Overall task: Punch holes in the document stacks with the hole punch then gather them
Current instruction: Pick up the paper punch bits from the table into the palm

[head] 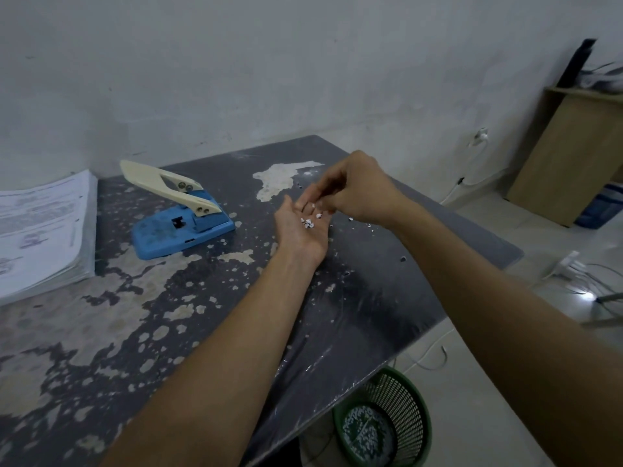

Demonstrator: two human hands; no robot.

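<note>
Cupping paper punch bits (308,223) in my open, palm-up left hand (303,227), I pinch more with my right hand (354,190) fingertips above it. Hole punch (178,214) and document stack (43,227) lie toward frame left, nearer my left hand.

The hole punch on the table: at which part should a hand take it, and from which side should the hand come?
Take the hole punch by its blue base, low on the long sides, coming from above on the near side. The cream lever stands raised and tilts toward the paper stack, so a grip there would probably only swing it. Both hands are busy now with paper bits.
</note>
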